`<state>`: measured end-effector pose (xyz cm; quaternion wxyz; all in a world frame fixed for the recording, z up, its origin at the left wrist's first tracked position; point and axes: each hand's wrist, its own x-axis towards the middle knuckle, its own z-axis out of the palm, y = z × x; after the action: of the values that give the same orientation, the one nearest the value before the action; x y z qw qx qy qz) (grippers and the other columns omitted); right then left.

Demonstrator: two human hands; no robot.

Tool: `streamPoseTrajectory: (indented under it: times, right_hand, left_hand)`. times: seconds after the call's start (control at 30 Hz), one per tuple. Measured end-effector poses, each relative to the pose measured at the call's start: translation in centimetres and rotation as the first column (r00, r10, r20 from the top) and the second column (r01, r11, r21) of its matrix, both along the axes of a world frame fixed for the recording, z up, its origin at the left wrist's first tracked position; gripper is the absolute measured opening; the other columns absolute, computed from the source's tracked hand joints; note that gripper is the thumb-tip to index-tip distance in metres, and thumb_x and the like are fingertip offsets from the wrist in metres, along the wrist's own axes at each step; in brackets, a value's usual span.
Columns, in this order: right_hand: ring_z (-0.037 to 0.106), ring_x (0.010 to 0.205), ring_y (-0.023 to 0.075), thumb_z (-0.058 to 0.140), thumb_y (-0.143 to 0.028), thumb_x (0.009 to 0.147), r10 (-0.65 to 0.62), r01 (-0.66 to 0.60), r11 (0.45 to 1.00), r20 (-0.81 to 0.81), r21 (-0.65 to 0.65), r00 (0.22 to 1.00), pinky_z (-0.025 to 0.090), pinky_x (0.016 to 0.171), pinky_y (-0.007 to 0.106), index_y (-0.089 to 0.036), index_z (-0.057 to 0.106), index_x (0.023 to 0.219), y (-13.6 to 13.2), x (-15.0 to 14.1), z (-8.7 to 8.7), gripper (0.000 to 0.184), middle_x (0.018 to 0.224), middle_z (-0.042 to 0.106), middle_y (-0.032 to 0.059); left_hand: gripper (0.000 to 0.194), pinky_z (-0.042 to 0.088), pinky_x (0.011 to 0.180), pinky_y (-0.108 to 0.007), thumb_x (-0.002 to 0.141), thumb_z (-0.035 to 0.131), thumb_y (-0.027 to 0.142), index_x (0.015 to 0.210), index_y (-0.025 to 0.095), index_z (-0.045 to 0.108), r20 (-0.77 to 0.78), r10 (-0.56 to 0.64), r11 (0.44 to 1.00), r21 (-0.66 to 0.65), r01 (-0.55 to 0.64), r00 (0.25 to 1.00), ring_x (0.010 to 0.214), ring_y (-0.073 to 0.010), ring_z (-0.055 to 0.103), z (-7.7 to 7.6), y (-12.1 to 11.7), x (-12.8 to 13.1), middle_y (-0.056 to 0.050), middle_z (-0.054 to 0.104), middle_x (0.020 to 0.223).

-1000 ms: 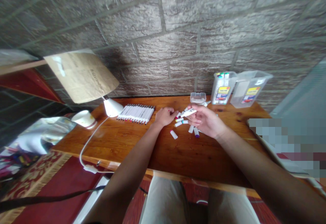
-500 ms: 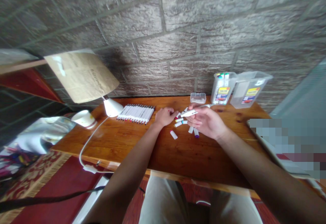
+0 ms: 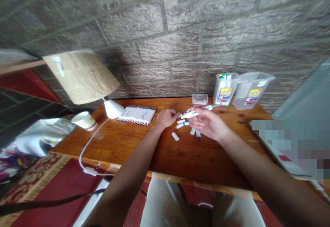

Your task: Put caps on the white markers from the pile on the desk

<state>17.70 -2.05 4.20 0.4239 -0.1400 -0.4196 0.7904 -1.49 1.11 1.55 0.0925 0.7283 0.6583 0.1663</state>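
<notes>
My right hand pinches a white marker between thumb and fingers, above the desk. The marker lies nearly level, and its dark end points left towards my left hand. That left hand rests on the desk with its thumb and forefinger a little apart; its other fingers are partly hidden. Between and below the hands lie several short white pieces with coloured ends, which look like marker caps, among them a purple-ended cap. Nearer me is another loose cap with a pinkish end.
A row of white markers lies left of my left hand, beside a lamp and a paper cup. Behind my right hand stand a marker-filled plastic box, a clear box and a small clear lid. A brick wall rises behind.
The marker in my right hand has shifted slightly to the left. My left hand stays in about the same place, and the loose caps lie as before.
</notes>
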Motion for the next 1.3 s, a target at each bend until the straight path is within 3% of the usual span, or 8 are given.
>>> streamPoseTrajectory:
  times: [0.13, 0.4, 0.6, 1.3]
  right_hand:
    - [0.024, 0.045, 0.0049, 0.076, -0.032, 0.073, -0.024, 0.023, 1.0, 0.035, 0.005, 0.999, 0.017, 0.042, 0.021, -0.018, 0.066, 0.082, -0.05, 0.01, 0.08, 0.019, 0.058, 0.047, -0.0055]
    - [0.026, 0.046, 0.0052, 0.075, -0.025, 0.069, -0.019, 0.019, 0.999, 0.005, 0.046, 1.0, 0.017, 0.043, 0.021, -0.019, 0.067, 0.088, -0.21, -0.09, 0.31, 0.021, 0.055, 0.044, -0.0067]
    - [0.024, 0.045, 0.0046, 0.072, -0.031, 0.078, -0.015, 0.013, 0.997, 0.015, 0.08, 1.0, 0.018, 0.043, 0.02, -0.018, 0.067, 0.089, -0.08, -0.03, -0.01, 0.019, 0.055, 0.042, -0.0074]
    - [0.02, 0.042, 0.0035, 0.077, -0.047, 0.078, -0.06, 0.052, 0.987, 0.044, 0.152, 0.997, 0.015, 0.045, 0.023, -0.016, 0.069, 0.082, 0.01, -0.38, -0.41, 0.033, 0.048, 0.041, -0.0087]
  left_hand:
    - [0.035, 0.041, 0.066, -0.027, 0.093, 0.05, 0.044, 0.076, 0.021, 0.07, 0.014, 0.009, 1.0, 0.004, -0.009, 1.0, 0.079, -0.0194, 0.065, -0.05, 0.02, -0.03, -0.005, 0.072, 0.081]
    - [0.037, 0.042, 0.066, -0.027, 0.094, 0.048, 0.045, 0.077, 0.021, 0.071, 0.011, -0.002, 1.0, 0.001, 0.002, 1.0, 0.083, -0.0208, 0.066, -0.21, 0.15, -0.07, -0.006, 0.073, 0.084]
    - [0.035, 0.042, 0.068, -0.026, 0.093, 0.049, 0.044, 0.077, 0.021, 0.071, 0.018, -0.007, 1.0, 0.009, 0.007, 1.0, 0.083, -0.0198, 0.066, -0.39, 0.22, -0.19, -0.006, 0.073, 0.083]
    - [0.036, 0.04, 0.065, -0.027, 0.093, 0.049, 0.046, 0.077, 0.021, 0.07, 0.001, 0.005, 1.0, 0.003, -0.005, 1.0, 0.08, -0.0196, 0.066, -0.43, 0.29, -0.16, -0.005, 0.073, 0.083]
